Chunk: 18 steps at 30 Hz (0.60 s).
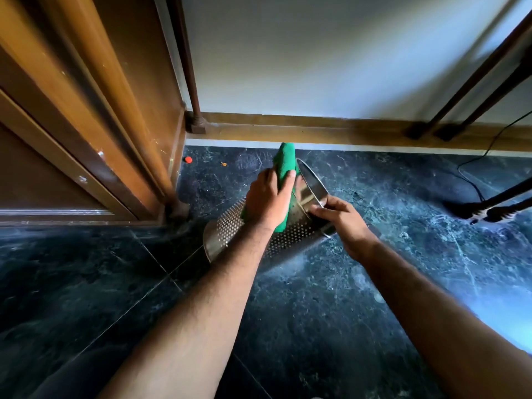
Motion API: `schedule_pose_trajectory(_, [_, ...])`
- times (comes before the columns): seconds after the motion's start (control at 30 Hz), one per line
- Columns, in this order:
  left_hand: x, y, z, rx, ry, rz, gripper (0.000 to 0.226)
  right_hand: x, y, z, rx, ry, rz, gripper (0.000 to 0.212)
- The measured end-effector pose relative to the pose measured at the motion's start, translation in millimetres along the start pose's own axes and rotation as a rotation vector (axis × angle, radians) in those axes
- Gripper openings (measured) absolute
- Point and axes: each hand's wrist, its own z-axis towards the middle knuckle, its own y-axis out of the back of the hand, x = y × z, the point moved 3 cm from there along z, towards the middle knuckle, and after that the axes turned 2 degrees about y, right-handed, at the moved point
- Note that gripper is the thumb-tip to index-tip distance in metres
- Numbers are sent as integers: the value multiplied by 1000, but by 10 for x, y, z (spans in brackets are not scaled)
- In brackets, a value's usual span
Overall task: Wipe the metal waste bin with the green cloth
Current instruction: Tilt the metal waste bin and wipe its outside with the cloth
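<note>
A perforated metal waste bin (290,234) is tipped over above the dark marble floor, its open mouth pointing up and away towards the wall. My left hand (269,201) presses a folded green cloth (285,165) against the bin's upper side near the rim; the cloth sticks up past my fingers and a corner shows below my wrist. My right hand (344,218) grips the bin's shiny rim band on the right side, holding the bin tilted. The bin's base is partly hidden behind my left forearm.
A brown wooden door and frame (86,139) stand to the left. A wooden skirting board (316,129) runs along the white wall. Dark furniture legs (472,90) lean at the right, with a black cable (472,180) on the floor. A small red bit (188,159) lies near the door.
</note>
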Motion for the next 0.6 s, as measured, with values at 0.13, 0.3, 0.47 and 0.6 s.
schedule_pose_trajectory(0.13, [332, 11, -313, -60, -290, 180, 52, -22, -113, 26, -39, 29, -137, 16])
schedule_pose_trajectory(0.3, [874, 37, -429, -175, -50, 292, 56, 6, -125, 55, -119, -131, -42, 17])
schedule_pose_trajectory(0.47, [1048, 88, -21, 170, 488, 276, 69, 82, -132, 56, 132, -128, -116, 23])
schedule_pose_trajectory(0.6, [602, 7, 145, 334, 510, -54, 66, 110, -128, 73, 284, -85, -292, 25])
